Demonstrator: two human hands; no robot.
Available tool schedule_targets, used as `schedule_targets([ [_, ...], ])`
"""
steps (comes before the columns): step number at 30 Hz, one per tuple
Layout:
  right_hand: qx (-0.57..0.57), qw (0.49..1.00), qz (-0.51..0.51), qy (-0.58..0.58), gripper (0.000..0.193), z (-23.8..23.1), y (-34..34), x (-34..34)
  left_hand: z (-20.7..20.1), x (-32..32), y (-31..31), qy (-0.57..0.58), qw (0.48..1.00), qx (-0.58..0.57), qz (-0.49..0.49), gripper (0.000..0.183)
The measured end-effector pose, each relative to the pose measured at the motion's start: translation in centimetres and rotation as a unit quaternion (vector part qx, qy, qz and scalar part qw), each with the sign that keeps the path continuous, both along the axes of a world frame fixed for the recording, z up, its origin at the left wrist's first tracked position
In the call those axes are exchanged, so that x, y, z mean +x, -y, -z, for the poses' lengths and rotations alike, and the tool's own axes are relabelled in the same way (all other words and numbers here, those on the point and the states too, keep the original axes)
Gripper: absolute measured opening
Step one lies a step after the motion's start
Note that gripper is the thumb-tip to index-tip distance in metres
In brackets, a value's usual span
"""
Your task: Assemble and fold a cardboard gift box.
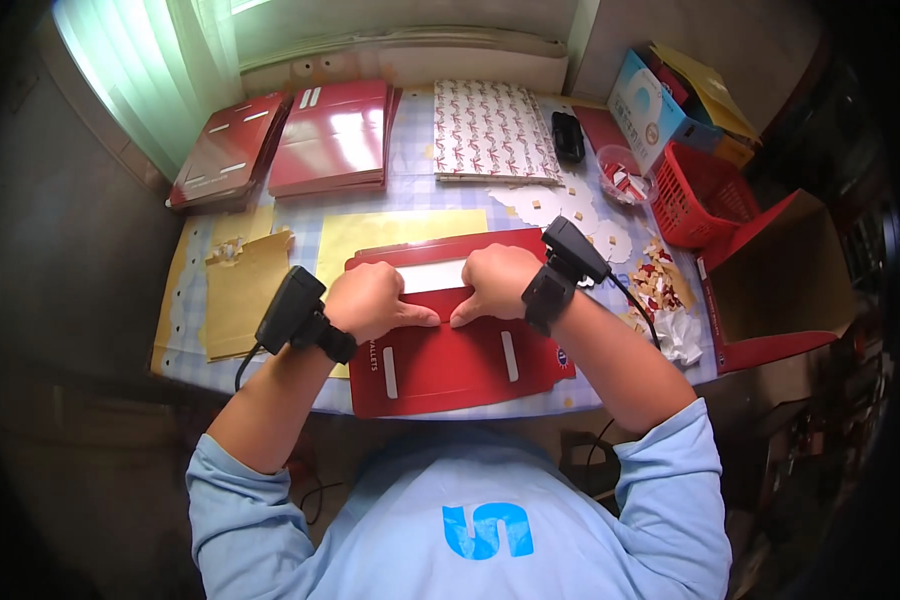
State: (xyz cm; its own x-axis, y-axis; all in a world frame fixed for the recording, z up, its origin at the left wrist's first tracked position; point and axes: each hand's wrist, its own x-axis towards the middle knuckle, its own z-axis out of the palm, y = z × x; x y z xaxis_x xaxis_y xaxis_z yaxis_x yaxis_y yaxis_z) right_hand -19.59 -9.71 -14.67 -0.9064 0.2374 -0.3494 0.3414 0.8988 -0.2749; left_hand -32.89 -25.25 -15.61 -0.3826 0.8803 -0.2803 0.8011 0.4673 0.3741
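Observation:
A flat red cardboard sheet (450, 365) with white slots lies before me at the table's near edge. My left hand (372, 303) and my right hand (500, 283) are closed over its far part, either side of a white strip (430, 277). Both thumbs stretch toward each other and press on the red surface along a crease. The other fingers curl over the far flap, their tips hidden. Black devices are strapped to both wrists. Under the sheet's far side lies yellow paper (360, 232).
Stacked red cardboard (332, 140) and a patterned stack (495, 130) stand at the back. To the right are a black object (568, 137), a clear tub (610, 165), a red basket (705, 195), scraps (660, 280), crumpled white paper (678, 338) and an open box (780, 285). Brown paper (250, 290) lies left.

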Motion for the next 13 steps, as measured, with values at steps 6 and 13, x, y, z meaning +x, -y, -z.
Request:
schedule_targets([
  [6, -0.012, 0.998, 0.019, 0.055, 0.057, -0.7, -1.4, 0.4, -0.1, -1.2, 0.7, -0.03, 0.999, -0.042, 0.008, 0.068],
  [13, -0.071, 0.986, 0.054, 0.14, 0.049, -1.1, -1.9, -0.4, -0.4, -1.4, 0.6, -0.073, 0.995, -0.058, 0.045, 0.069],
])
